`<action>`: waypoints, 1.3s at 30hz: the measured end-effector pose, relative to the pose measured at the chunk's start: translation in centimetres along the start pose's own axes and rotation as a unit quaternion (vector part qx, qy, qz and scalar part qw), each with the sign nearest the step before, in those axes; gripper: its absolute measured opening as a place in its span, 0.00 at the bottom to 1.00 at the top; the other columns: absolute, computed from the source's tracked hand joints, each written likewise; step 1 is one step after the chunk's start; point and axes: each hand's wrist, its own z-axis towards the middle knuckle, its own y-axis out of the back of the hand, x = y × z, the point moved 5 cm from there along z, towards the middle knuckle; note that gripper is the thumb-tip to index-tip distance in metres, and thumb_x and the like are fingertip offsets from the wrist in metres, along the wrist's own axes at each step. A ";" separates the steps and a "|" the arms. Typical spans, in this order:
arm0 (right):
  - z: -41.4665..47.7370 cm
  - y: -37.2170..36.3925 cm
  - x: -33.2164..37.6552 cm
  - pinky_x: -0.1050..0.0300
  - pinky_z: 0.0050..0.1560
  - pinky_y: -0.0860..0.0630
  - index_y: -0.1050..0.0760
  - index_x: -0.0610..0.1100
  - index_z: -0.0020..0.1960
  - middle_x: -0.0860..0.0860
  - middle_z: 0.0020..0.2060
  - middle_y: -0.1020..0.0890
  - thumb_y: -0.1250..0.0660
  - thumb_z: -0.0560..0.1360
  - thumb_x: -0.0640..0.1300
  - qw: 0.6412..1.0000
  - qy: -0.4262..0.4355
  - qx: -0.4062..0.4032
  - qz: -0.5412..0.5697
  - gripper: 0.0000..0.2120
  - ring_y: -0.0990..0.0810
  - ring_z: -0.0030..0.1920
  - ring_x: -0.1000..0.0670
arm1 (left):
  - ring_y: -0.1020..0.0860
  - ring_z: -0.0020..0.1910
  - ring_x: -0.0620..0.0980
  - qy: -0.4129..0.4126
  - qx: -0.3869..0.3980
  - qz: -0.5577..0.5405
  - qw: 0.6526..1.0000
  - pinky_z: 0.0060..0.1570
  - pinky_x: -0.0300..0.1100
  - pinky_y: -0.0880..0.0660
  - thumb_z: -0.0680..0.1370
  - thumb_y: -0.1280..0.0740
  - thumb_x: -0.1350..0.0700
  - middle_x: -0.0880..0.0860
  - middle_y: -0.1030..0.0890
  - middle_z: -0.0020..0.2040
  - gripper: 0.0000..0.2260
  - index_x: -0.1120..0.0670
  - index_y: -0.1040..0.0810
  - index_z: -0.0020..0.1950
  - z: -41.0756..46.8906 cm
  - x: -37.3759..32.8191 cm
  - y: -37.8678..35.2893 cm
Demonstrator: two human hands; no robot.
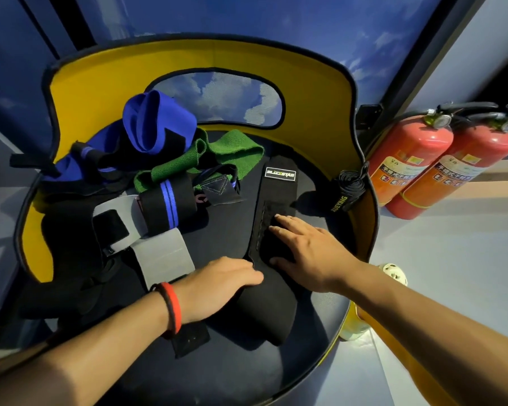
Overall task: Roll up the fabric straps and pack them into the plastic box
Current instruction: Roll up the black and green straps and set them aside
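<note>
Task at an early stage. A long black strap (277,197) lies unrolled along the seat (276,376). The right hand (311,253) presses flat on its middle, fingers spread. The left hand (223,282) rests on its near end, fingers extended, gripping nothing. Two appear already rolled: a black roll (348,186) at the right rim and a striped roll (167,203). The blue strap (159,121), green strap (235,150) and grey strap (162,256) lie loose. No box is in view, so packing is judged outstanding.

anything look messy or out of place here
The blue strap, green strap and grey strap lie in a tangled, overlapping heap on the left of the seat. The two fire extinguishers look tilted, perhaps from the wide lens. No plastic box shows.
</note>
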 end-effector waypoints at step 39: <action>-0.2 0.6 0.9 0.48 0.80 0.53 0.60 0.54 0.83 0.52 0.82 0.62 0.33 0.71 0.72 0.992 -0.017 0.088 -0.089 0.54 0.59 0.82 0.49 | 0.22 0.48 0.49 -0.081 -0.115 0.318 0.937 0.49 0.47 0.24 0.73 0.27 0.40 0.44 0.26 0.49 0.13 0.45 0.26 0.48 -2.1 0.7 1.2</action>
